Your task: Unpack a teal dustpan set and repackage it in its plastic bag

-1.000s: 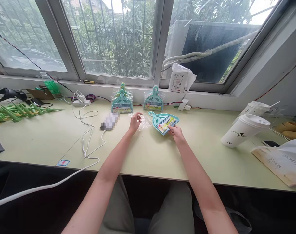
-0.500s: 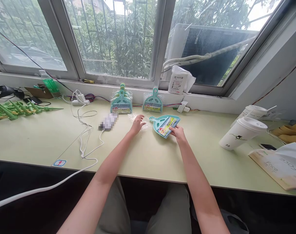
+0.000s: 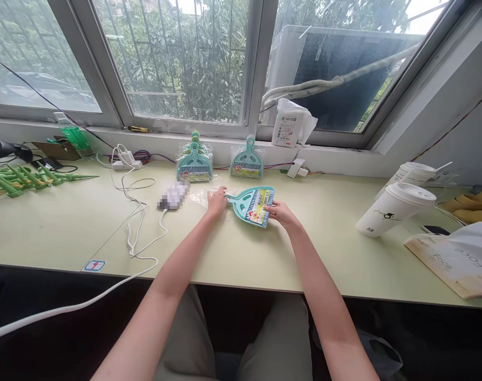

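Observation:
A small teal dustpan-and-brush set with a colourful label lies flat on the pale green table. My right hand grips its wide end. My left hand rests at the tip of its handle, on a clear plastic bag spread on the table. Whether the left fingers pinch the bag or the handle is unclear.
Two bagged teal dustpan sets lean against the window ledge behind. A white cable and a power strip lie left. Green plastic pieces sit far left; paper cups and a paper bag right.
The dustpan set has slid left and turned, so its handle now points at my left hand. My left hand came down onto the plastic bag. The camera view tilted slightly.

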